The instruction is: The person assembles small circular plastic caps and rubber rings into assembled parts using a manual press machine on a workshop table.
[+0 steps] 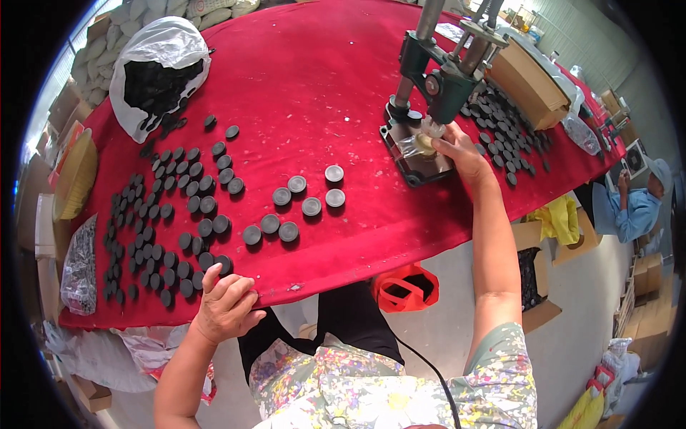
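My right hand (463, 151) is at the base of a green hand press (449, 89), its thumb and fingers closed on a small pale, partly clear round piece (425, 143) under the ram. The fingers hide part of that piece. A dark metal base plate (421, 170) lies beneath. My left hand (227, 304) rests at the table's near edge with its fingers loosely bent and apart. Its index fingertip is beside or touching a black round disc (224, 264); which one I cannot tell. More black discs (288, 232) lie in short rows between my hands.
Many black discs (166, 211) cover the left of the red-covered table (300, 86), below a white bag (175, 39) of black parts. Another heap of discs (504, 129) and a cardboard box (529, 82) are right of the press. A red bag (407, 304) stands on the floor.
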A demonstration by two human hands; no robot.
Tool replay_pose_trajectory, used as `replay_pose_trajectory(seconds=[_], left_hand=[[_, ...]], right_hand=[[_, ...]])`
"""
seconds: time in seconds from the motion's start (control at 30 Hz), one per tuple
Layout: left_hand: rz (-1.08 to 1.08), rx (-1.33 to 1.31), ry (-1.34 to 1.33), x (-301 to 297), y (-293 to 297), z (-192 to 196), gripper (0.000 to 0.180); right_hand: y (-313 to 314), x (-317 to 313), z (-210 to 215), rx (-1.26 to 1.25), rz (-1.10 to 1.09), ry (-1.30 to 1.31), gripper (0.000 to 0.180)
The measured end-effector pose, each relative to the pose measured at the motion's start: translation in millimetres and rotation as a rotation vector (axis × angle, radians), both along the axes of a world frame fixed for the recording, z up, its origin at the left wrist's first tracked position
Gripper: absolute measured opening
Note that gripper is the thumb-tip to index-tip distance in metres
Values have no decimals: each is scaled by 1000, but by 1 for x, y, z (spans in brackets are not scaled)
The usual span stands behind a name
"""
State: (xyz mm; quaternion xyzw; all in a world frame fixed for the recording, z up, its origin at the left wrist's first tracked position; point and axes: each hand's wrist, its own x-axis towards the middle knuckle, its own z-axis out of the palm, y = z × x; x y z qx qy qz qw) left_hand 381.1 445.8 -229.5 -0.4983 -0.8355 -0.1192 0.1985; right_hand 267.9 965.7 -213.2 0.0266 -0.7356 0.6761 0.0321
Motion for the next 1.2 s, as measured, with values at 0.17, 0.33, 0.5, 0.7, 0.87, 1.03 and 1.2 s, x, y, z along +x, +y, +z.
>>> replay_pose_trajectory(seconds=[0.17, 0.33, 0.5, 0.7, 0.87, 1.03, 1.2], left_hand=[[-32, 29, 24, 1, 1, -2, 28], [9, 34, 28, 7, 10, 4, 24], [59, 173, -111, -6, 68, 29, 29], [93, 233, -303, -53, 143, 28, 49], [150, 214, -359, -75, 177, 10, 59], [287, 193, -300, -85, 181, 3, 67], [337, 187, -304, -94, 186, 8, 64]], right_hand=[[21, -13, -14, 50, -15, 26, 67], [-3, -35, -24, 258, -298, -70, 27], [11, -31, -24, 229, -206, -92, 22], [0, -29, -21, 276, -171, 22, 29], [0, -24, -32, 144, -211, -82, 27], [-15, -19, -30, 147, -211, -31, 31], [-19, -14, -29, 199, -194, 22, 36]])
